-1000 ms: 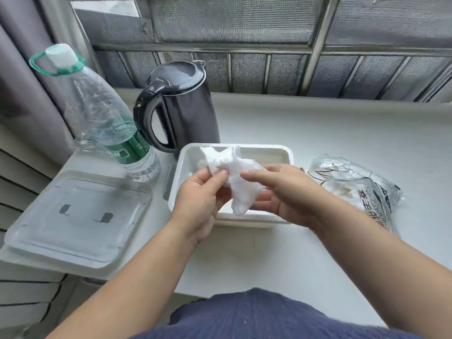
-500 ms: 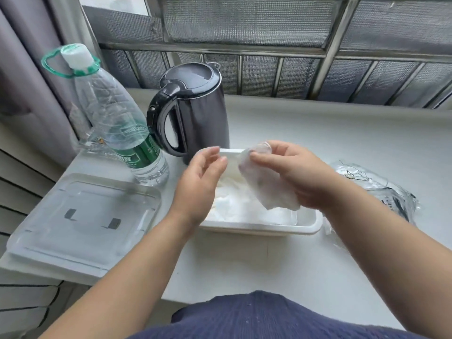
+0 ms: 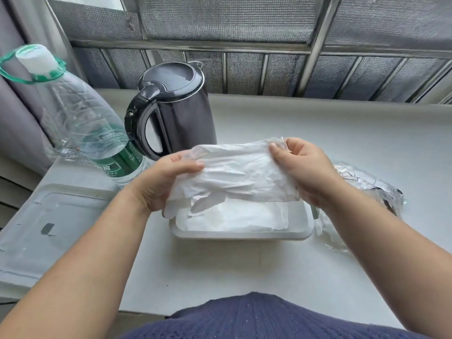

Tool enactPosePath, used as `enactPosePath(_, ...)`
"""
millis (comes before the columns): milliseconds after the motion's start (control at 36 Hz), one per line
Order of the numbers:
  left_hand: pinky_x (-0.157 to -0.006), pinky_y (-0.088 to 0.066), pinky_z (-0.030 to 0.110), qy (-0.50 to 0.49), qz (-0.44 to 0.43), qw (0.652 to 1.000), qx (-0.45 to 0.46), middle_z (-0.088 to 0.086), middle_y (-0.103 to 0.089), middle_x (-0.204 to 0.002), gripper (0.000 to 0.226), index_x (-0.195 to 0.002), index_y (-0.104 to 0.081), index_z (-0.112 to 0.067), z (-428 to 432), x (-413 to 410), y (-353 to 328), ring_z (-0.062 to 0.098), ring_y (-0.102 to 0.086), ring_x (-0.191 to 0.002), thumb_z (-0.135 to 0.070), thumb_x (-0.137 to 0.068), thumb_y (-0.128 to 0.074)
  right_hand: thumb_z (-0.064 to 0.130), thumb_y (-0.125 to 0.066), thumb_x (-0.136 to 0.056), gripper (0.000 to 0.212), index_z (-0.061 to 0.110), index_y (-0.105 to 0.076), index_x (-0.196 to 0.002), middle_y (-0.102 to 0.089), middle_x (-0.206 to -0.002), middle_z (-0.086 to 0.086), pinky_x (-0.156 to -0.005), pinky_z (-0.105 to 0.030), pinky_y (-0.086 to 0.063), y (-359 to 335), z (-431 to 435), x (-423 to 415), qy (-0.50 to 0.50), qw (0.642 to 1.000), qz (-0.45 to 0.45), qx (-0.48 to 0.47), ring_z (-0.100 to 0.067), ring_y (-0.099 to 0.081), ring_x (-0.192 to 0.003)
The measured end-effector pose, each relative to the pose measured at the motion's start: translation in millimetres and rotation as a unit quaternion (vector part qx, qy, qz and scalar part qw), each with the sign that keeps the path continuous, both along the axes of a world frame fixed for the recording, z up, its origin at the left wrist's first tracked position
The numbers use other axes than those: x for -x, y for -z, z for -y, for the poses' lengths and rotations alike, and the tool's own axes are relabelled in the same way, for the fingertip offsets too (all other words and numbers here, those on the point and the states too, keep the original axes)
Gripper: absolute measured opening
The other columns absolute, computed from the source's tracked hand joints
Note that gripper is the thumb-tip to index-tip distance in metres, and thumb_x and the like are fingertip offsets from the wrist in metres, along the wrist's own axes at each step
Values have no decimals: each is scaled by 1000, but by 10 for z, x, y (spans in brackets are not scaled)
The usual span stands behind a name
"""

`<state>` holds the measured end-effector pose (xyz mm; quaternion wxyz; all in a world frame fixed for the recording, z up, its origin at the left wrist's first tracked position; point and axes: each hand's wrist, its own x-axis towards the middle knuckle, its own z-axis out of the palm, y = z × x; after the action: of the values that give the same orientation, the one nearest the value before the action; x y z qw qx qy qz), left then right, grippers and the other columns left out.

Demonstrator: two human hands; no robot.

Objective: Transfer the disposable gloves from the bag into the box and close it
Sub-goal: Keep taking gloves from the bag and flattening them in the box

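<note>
A thin white disposable glove (image 3: 237,174) is stretched out flat between both hands, just above the white box (image 3: 242,234). My left hand (image 3: 159,182) pinches its left end and my right hand (image 3: 305,167) pinches its right end. More white gloves (image 3: 234,216) lie in a pile inside the box. The crumpled clear bag (image 3: 369,189) with dark print lies to the right of the box, partly hidden behind my right forearm. The box's clear lid (image 3: 49,221) lies flat at the left of the counter.
A black electric kettle (image 3: 176,106) stands right behind the box. A large clear water bottle (image 3: 80,118) with a green label stands at the back left. A window grille (image 3: 244,47) runs along the back. The counter's left edge lies close beside the lid.
The crumpled glove has been pulled open and spread wide between both hands above the box. My left hand, briefly off it, pinches it again. The camera has moved closer.
</note>
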<state>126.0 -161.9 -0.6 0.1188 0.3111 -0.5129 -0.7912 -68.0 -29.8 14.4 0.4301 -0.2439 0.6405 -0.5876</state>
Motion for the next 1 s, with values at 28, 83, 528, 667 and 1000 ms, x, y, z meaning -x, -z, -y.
enactPosePath(28,-69,-55,28,-14,14,1000,3,16,-66,-96,47,-109,-61,2,20,5,-11,24,-64,-79,-14,-66,-73,18,-55,-94,22,15,-59,-73,-60,-57,7,-48,-22,-44,51,7,12,14,998,-46,-26,-9,-55,-50)
enactPosePath(83,-60,-55,26,-24,88,993,79,9,-67,-82,17,-91,-65,-8,25,38,-48,19,-64,-68,-12,-77,-72,25,-57,-92,19,11,-61,-79,-58,-67,2,-56,-26,-39,162,36,41,15,974,-200,-105,-18,-54,-60)
enactPosePath(528,-98,-44,40,322,400,679,525,-5,-41,-143,37,-131,-53,-30,-417,356,380,20,-43,-128,-30,-95,-46,17,-47,-93,40,19,-48,-133,-54,-132,-4,-92,-29,-42,544,57,-206,-345,757,-465,-304,-24,-50,-120)
enactPosePath(667,-102,-38,41,402,416,633,514,8,-35,-142,39,-134,-48,-21,-368,416,529,28,-37,-130,-25,-95,-42,8,-50,-89,27,7,-52,-116,-52,-124,-15,-84,-28,-41,678,76,-207,-420,663,-485,-386,-31,-53,-111)
enactPosePath(1000,-81,-44,38,261,423,517,697,11,-55,-115,29,-98,-69,-17,-248,461,607,32,-52,-107,-9,-70,-70,-9,-34,-85,43,-2,-44,-126,-32,-135,-21,-94,-40,-37,579,73,-164,-382,642,-521,-414,-37,-39,-121)
